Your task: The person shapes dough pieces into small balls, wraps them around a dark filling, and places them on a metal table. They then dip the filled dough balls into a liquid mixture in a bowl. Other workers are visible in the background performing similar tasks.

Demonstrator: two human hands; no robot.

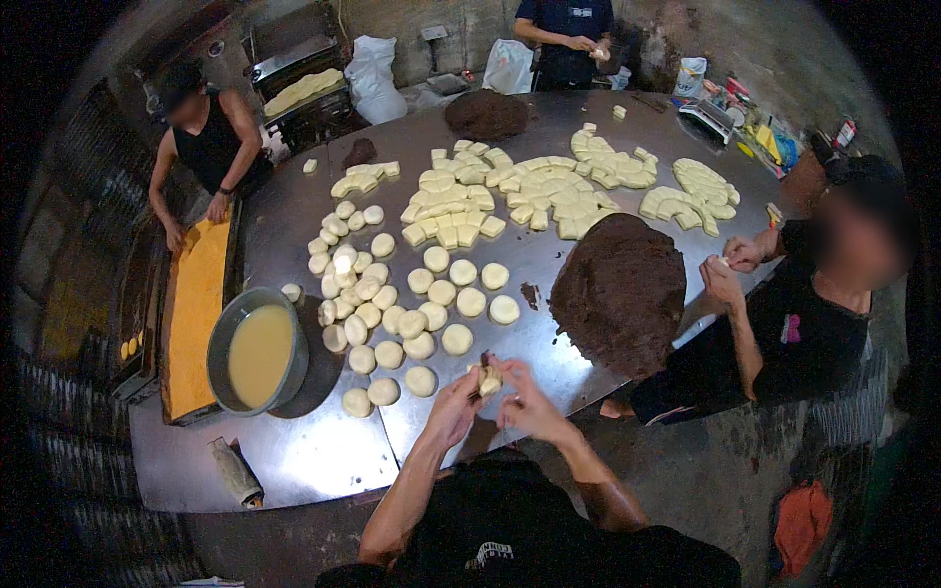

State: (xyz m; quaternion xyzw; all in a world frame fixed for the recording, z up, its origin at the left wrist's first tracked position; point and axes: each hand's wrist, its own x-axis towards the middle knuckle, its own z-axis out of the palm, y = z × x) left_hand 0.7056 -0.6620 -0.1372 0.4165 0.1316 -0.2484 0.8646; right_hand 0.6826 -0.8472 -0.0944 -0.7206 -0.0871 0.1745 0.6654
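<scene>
My left hand (457,403) holds a small piece of pale dough (488,381) with some dark filling at its top. My right hand (526,400) is beside it, its fingers raised and spread around the far side of the dough; whether they touch it is unclear. Just beyond my hands lie many round, flattened dough balls (457,339) on the metal table (331,456). A large mound of dark brown filling (619,294) sits to the right. Farther back are clusters of cut dough pieces (548,187).
A grey bowl of yellowish liquid (259,353) stands at the left beside a long tray of orange-yellow material (197,294), where a person works. Another person at the right handles a small piece; a third stands at the back. A rolled cloth-like object (237,470) lies near the front left edge.
</scene>
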